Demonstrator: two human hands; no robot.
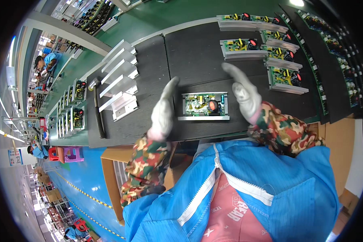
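A green circuit board (199, 104) set in a silver metal frame lies on the dark work mat in front of me. My left hand (163, 111), in a white glove, is held to the left of the board, fingers stretched out and empty. On the board's other side, my right hand (244, 92), gloved in white too, has its fingers extended with nothing in them. Neither hand touches the board. Camouflage sleeves cover both forearms.
Bare metal brackets (122, 83) stand in a row at the left, beside a hammer (97, 111). Framed boards (287, 77) are grouped at the right, with more boards on dark racks (334, 44) beyond. More finished-looking boards (77, 117) stand far left. A cardboard box (110, 167) is below the table.
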